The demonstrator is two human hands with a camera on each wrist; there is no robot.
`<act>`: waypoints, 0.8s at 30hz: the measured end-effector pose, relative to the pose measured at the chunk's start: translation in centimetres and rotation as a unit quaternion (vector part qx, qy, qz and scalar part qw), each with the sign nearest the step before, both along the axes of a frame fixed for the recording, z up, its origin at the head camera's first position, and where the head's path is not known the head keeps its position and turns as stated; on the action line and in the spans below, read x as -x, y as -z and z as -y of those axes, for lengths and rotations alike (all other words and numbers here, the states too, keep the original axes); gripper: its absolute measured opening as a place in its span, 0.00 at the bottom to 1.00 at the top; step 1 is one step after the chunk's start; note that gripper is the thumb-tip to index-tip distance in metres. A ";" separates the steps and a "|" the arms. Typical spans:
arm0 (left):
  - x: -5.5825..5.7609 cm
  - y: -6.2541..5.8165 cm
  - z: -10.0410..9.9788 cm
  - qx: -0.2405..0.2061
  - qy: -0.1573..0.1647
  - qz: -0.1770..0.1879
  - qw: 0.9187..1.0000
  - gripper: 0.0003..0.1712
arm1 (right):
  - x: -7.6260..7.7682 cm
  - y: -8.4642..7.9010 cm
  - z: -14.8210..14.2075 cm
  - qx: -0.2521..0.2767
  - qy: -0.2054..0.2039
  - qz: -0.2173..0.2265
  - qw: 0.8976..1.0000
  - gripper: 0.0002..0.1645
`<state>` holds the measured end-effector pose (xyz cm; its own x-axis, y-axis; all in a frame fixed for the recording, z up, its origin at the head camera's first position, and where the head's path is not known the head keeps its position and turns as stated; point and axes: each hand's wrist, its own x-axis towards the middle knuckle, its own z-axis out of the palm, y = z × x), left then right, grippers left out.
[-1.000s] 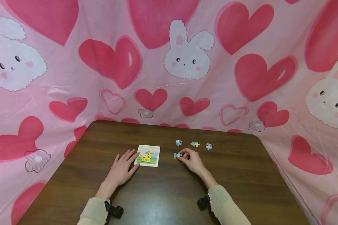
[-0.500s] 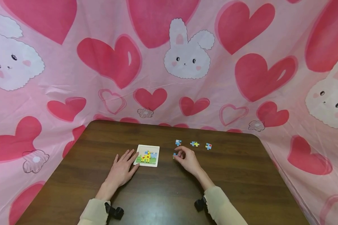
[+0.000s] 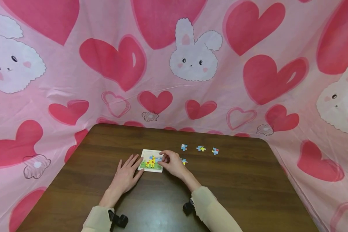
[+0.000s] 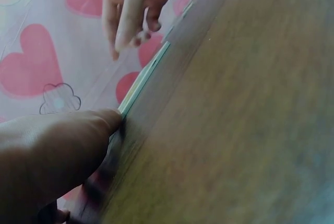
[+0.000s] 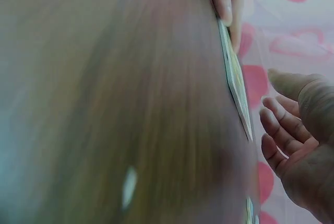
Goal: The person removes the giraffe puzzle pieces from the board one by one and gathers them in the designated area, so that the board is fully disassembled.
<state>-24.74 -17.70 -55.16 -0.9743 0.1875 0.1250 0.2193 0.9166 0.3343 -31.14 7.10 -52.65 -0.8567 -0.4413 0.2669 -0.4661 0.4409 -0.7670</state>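
Observation:
In the head view, a square puzzle board (image 3: pixel 151 152) with a pale frame and a yellow giraffe picture lies on the table, part of its picture filled in. My left hand (image 3: pixel 126 175) lies with fingers spread at the board's left edge, thumb and fingertips touching the frame. Over the board's right edge is my right hand (image 3: pixel 174 165), its thumb and index finger apart. In the right wrist view the right hand (image 5: pixel 295 125) shows no piece between its fingers. A blue-and-yellow jigsaw piece (image 3: pixel 184 161) sits just behind it, partly hidden.
Farther back on the brown table (image 3: pixel 235 180) lie a blue-and-white jigsaw piece (image 3: pixel 184 147), a blue-and-yellow jigsaw piece (image 3: pixel 201 148) and a blue jigsaw piece with a red spot (image 3: pixel 215 150). A pink heart-and-rabbit cloth (image 3: pixel 156 71) hangs behind the table.
My right hand has moved left from the near jigsaw piece to the board's right edge, and that piece shows on the table again. The left hand has stayed at the board.

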 end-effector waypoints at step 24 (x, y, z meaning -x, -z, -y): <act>0.1 0.4 -0.1 -0.018 -0.006 -0.003 1.000 0.37 | 1.8 2.2 3.4 -0.060 0.034 0.050 0.996 0.25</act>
<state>-24.82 -17.62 -55.52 -0.9756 0.1704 0.1382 0.2103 0.9065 0.3662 -32.95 3.66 -54.87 -0.9050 -0.4056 0.1281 -0.3569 0.5604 -0.7473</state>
